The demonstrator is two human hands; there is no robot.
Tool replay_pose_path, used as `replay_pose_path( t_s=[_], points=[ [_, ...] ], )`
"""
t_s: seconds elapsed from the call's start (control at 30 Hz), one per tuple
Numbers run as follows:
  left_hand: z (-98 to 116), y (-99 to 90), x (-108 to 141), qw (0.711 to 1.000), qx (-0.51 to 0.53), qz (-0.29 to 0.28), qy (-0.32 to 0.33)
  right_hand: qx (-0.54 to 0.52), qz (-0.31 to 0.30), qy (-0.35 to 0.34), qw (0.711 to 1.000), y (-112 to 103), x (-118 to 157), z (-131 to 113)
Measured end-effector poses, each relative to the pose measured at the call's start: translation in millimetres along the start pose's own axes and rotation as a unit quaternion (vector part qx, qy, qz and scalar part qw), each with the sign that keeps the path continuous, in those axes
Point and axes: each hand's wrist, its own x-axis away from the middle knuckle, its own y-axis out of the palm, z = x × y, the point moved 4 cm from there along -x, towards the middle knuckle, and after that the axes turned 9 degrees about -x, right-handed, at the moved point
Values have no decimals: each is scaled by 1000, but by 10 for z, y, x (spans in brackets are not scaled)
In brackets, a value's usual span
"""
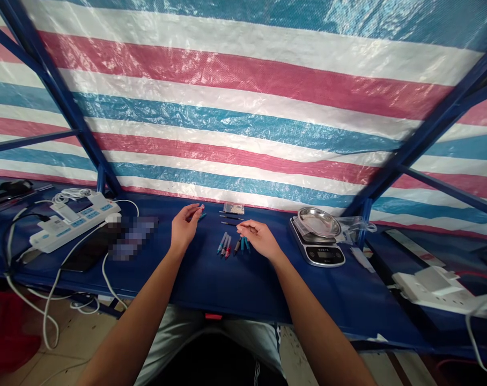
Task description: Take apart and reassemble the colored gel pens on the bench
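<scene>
On the blue table, my left hand [186, 226] is closed in a pinch, with a small reddish bit at its fingertips too small to name. A teal piece shows just beside it. My right hand [260, 238] has its thumb and fingers pressed together above several teal and dark pens [244, 245]; whatever it holds, if anything, is hidden. Between the hands lies a group of pens with clear, blue and red parts [224, 245]. Thin dark rods [230, 217] lie beyond them, below a small clear packet [234, 208].
At right stands a digital scale [324, 255] with a metal bowl [319, 222] and plastic bags beside it. A white power strip [75, 221], cables and a dark phone [91, 249] lie at left. Another power strip [432, 292] is at far right. Striped sheeting hangs behind.
</scene>
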Motion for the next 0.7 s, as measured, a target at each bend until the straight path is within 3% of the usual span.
replay_pose_path(
  t_s=[0.13,0.33,0.43,0.53,0.7],
  points=[
    [96,-62,17,993,-87,32,68,8,-3,-6,1000,6,2,-24],
    [35,-119,-115,991,98,67,57,12,-7,-6,1000,-16,-4,20],
    [-51,-149,-173,988,128,70,44,9,-9,-3,1000,-11,-7,40],
    [-162,-257,-203,993,61,100,30,13,-9,-2,1000,-5,-8,32],
    [-313,-445,-202,975,-198,97,-7,18,-14,5,1000,-17,-20,76]
  ],
)
